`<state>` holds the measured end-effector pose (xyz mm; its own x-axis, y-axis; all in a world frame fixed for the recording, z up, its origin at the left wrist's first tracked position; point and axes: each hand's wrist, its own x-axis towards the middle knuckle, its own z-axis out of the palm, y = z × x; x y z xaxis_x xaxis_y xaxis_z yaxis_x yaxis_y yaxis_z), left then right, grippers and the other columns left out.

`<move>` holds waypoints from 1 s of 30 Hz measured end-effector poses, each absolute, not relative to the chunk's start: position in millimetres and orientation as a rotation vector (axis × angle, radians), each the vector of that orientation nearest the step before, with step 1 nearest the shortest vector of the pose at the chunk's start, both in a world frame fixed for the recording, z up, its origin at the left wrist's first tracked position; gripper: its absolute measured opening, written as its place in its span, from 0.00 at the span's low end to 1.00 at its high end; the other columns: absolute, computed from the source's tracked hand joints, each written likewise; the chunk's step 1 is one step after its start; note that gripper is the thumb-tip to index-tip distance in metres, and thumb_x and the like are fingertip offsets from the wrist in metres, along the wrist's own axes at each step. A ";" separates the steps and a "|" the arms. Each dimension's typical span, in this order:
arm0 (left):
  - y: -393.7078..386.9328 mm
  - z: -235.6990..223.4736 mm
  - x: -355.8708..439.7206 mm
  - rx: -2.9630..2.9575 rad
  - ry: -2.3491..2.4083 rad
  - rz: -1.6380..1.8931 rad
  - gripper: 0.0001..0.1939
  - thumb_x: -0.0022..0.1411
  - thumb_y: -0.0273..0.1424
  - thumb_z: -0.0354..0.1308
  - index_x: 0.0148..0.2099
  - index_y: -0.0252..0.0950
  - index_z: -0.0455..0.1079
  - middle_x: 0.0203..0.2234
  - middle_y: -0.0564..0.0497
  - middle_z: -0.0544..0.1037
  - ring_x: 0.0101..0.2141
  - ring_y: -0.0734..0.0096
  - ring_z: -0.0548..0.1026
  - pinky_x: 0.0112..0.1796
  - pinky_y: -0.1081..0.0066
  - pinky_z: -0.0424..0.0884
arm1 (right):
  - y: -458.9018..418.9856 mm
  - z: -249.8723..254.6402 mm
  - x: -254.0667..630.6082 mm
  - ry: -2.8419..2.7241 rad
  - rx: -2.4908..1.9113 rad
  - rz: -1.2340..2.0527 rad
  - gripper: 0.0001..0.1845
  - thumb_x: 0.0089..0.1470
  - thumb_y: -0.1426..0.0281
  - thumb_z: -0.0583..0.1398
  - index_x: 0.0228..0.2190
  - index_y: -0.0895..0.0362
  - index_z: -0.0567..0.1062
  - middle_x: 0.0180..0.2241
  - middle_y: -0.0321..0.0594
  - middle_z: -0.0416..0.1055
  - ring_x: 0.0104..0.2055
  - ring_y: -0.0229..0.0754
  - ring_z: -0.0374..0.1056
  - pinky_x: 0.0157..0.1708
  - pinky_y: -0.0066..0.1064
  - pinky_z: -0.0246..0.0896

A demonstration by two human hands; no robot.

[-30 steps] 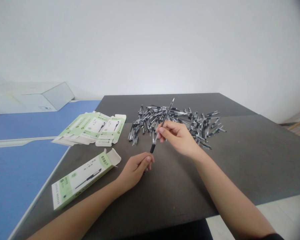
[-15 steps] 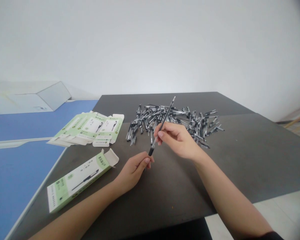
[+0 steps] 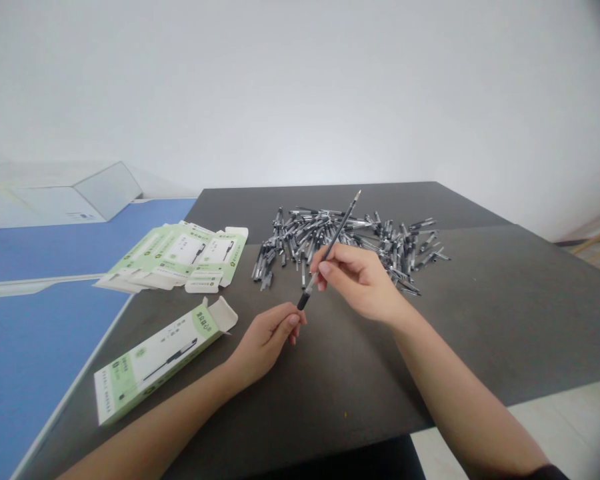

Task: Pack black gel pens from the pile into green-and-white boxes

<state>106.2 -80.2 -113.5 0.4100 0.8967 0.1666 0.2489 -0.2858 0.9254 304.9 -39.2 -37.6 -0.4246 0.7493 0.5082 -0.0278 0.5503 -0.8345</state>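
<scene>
A slim dark pen [image 3: 341,227] slants up and to the right between my hands, its pale tip pointing up and away. Thumb and fingers of my right hand [image 3: 355,280] pinch it around the middle of its shaft. Below that grip, a clear stretch and a black end show. My left hand [image 3: 270,337] is closed around this lower black end, whose very bottom is hidden in the fingers. Behind my right hand spreads a pile of black and clear pens [image 3: 310,230]. Left of my left hand lies a green and white pen box [image 3: 155,357], its end flap open towards the pile.
Several flattened green and white boxes [image 3: 180,257] lie overlapped at the left of the dark table [image 3: 480,320]. A blue surface [image 3: 40,347] adjoins the table's left edge, with a large white box [image 3: 45,197] at its back. A white wall [image 3: 300,93] stands behind.
The pen's upper tip has swung slightly to the right, so it leans more. My right hand has shifted a little right; my left hand has barely moved.
</scene>
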 end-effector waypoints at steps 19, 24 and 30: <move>-81.7 -110.1 104.0 1.771 1.018 0.909 0.15 0.72 0.39 0.47 0.37 0.37 0.69 0.24 0.56 0.69 0.26 0.73 0.70 0.32 0.72 0.65 | -41.0 -39.2 308.2 -1.853 -0.680 0.932 0.08 0.64 0.70 0.56 0.32 0.58 0.72 0.28 0.37 0.72 0.28 0.35 0.69 0.30 0.28 0.65; -81.9 -108.6 102.4 1.786 1.020 0.918 0.15 0.72 0.38 0.47 0.37 0.37 0.69 0.24 0.56 0.70 0.26 0.73 0.71 0.32 0.71 0.64 | -43.0 -37.4 308.0 -2.019 -0.697 0.827 0.08 0.63 0.72 0.56 0.32 0.58 0.73 0.29 0.37 0.73 0.30 0.36 0.68 0.33 0.28 0.64; -84.1 -108.6 102.3 1.731 1.013 0.922 0.16 0.73 0.40 0.46 0.40 0.38 0.71 0.26 0.54 0.74 0.30 0.70 0.73 0.37 0.69 0.66 | -46.3 -31.3 304.3 -2.114 -0.681 0.717 0.11 0.63 0.72 0.56 0.30 0.59 0.75 0.33 0.40 0.76 0.33 0.36 0.68 0.34 0.28 0.62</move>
